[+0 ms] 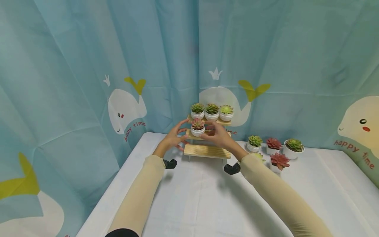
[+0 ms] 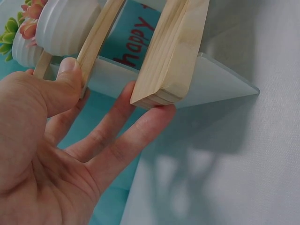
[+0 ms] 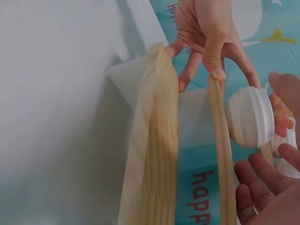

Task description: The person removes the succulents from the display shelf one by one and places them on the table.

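A small white pot with a pinkish succulent point(image 1: 197, 127) stands at the left end of the middle plank of a three-tier wooden stand point(image 1: 207, 150). My right hand point(image 1: 218, 134) pinches this pot from the right between thumb and fingers. My left hand point(image 1: 173, 138) grips the stand's left side. In the left wrist view its thumb point(image 2: 70, 77) presses on the end of the middle plank, while two lower fingers touch the end of the bottom plank point(image 2: 171, 61). On the top plank, three potted green succulents point(image 1: 212, 112) sit in a row.
On the white table point(image 1: 189, 204), to the right of the stand, are several more potted succulents, among them a red one point(image 1: 279, 161) and a green one point(image 1: 293, 149). My right forearm partly covers a yellow-green one point(image 1: 260, 157). A blue whale-print curtain point(image 1: 177, 49) hangs behind.
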Demonstrator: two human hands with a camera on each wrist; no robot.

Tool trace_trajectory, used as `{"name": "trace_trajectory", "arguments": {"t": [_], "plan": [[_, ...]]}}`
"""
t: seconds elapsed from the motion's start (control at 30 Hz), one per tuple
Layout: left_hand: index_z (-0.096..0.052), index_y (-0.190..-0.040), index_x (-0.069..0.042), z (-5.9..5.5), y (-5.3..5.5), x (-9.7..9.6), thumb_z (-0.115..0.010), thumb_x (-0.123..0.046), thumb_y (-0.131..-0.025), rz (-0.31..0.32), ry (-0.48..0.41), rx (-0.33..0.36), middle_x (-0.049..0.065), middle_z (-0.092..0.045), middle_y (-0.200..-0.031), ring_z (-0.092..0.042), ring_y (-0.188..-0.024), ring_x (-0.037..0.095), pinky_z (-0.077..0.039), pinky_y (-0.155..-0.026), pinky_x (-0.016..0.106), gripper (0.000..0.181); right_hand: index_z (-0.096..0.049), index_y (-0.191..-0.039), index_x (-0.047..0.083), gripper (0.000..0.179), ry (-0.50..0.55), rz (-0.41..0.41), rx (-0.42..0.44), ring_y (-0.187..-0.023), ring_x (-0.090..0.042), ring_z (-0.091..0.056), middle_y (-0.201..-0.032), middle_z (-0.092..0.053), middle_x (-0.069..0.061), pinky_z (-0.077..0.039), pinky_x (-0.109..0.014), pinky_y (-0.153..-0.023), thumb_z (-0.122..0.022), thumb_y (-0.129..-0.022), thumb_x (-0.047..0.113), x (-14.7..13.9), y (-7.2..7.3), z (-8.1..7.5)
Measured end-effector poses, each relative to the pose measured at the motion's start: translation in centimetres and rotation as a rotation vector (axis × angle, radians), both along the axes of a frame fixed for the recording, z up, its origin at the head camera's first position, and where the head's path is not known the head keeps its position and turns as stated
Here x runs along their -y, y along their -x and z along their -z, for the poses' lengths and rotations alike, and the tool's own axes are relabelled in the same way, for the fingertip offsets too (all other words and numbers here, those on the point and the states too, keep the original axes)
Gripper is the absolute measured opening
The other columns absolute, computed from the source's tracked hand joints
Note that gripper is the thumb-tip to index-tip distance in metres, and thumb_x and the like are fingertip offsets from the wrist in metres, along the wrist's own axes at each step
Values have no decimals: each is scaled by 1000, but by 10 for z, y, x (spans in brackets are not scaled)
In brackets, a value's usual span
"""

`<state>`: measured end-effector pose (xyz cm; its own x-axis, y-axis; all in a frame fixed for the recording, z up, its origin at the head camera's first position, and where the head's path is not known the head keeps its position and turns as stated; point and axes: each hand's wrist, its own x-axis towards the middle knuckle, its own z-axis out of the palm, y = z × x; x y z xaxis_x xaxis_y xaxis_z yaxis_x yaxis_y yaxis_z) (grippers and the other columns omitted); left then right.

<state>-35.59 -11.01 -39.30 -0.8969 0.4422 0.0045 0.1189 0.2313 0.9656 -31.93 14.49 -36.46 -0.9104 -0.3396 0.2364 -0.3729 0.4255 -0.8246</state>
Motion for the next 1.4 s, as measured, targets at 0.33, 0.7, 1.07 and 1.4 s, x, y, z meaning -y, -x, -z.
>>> {"name": "trace_trajectory", "arguments": {"t": [0.33,0.7,1.07,1.4], "plan": [[-27,-160,-46,-1,-1,0,-62,-9,-103,-3,-3,0,17,-28,-165,-72,-99,44,-61,-68,62,76,-47,-148,2,66,-2,52,-4,-118,-36,-65,-132,-63,-22,-57,-50,-95,-78,-94,23,13,5,3],[-26,-160,-48,-2,0,0,-62,-9,-104,4,4,-3,16,-28,-166,-71,-98,45,-61,-69,63,77,-51,-143,-1,62,-23,121,-48,-108,-34,-69,-123,-67,-21,-59,-47,-90,-79,-94,24,22,9,9],[-25,-160,-46,-2,0,1,-62,-10,-104,14,6,-11,18,-27,-166,-71,-98,44,-62,-67,59,77,-50,-143,-2,60,-25,156,-54,-107,-34,-69,-124,-67,-22,-59,-47,-89,-76,-96,25,27,8,11],[-26,-160,-46,0,0,1,-62,-10,-103,5,10,-13,16,-28,-165,-71,-99,45,-60,-69,63,76,-50,-144,-2,62,-27,160,-36,-106,-32,-69,-123,-68,-21,-59,-45,-88,-76,-96,27,28,9,13]]}}
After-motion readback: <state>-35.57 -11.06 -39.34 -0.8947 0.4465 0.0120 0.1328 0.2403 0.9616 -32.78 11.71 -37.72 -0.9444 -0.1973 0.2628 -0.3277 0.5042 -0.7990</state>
